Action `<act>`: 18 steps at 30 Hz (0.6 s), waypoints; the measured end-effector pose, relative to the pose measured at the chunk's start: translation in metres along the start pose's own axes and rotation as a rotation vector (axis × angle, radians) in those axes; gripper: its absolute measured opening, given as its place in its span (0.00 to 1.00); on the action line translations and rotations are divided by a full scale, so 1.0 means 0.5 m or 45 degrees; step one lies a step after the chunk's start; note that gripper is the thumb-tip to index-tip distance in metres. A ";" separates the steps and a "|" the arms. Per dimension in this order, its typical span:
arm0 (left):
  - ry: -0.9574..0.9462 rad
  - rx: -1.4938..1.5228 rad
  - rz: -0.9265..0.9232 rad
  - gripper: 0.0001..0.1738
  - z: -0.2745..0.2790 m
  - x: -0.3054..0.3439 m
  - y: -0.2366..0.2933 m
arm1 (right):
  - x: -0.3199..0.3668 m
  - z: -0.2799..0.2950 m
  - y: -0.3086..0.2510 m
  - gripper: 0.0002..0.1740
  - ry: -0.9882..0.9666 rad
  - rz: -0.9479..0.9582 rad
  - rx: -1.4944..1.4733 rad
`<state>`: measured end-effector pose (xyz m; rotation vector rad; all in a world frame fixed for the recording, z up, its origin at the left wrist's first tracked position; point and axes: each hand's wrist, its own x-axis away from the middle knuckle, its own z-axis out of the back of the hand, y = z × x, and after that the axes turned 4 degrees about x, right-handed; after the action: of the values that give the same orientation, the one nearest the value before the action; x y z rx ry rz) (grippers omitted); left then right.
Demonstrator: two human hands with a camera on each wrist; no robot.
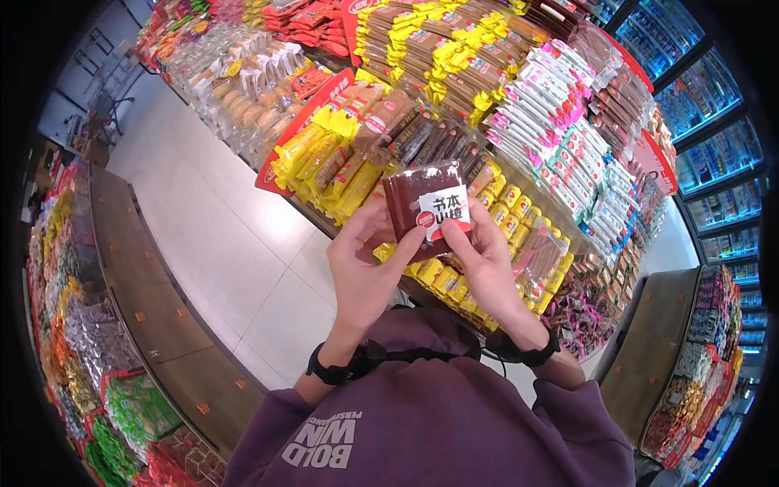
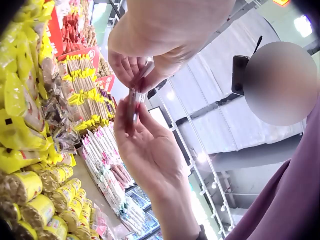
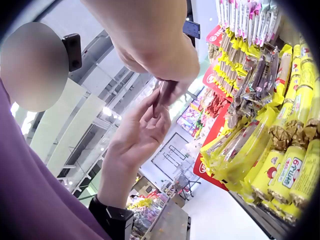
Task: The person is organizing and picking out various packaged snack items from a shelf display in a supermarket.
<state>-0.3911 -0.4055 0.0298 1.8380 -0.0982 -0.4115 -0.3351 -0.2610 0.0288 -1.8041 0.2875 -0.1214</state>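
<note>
Both hands hold one flat, dark red pack of hawthorn snack [image 1: 406, 195] upright in front of the chest, its white label with black characters facing the head camera. My left hand [image 1: 363, 258] grips its left side, thumb across the front near the lower edge. On the other side my right hand [image 1: 489, 258] pinches it, thumb over the label's lower part and fingers behind. In the left wrist view the pack [image 2: 132, 107] shows as a thin edge between the fingers. The right wrist view has the pack [image 3: 162, 97] partly hidden behind the near hand.
Beyond the hands slopes a snack display with yellow-wrapped rolls [image 1: 450, 280], yellow packets [image 1: 312, 162] and pink-and-white sticks [image 1: 540, 105]. Tiled floor [image 1: 276, 300] lies to the left, then a wooden counter [image 1: 154, 300] of sweets. Glass-door coolers [image 1: 714, 146] line the right.
</note>
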 end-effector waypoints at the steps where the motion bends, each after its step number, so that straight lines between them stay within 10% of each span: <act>1: -0.015 -0.035 -0.043 0.23 0.004 0.002 -0.004 | -0.002 -0.003 0.003 0.16 0.015 0.113 0.125; 10: -0.111 -0.498 -0.584 0.18 -0.011 0.015 0.022 | -0.009 0.016 0.007 0.21 -0.155 0.022 0.022; 18: -0.065 0.043 0.151 0.22 0.013 -0.007 0.022 | -0.003 0.022 -0.031 0.23 -0.044 0.079 0.179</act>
<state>-0.3950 -0.4137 0.0396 1.8445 -0.2490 -0.3759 -0.3320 -0.2467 0.0413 -1.6551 0.3024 -0.0650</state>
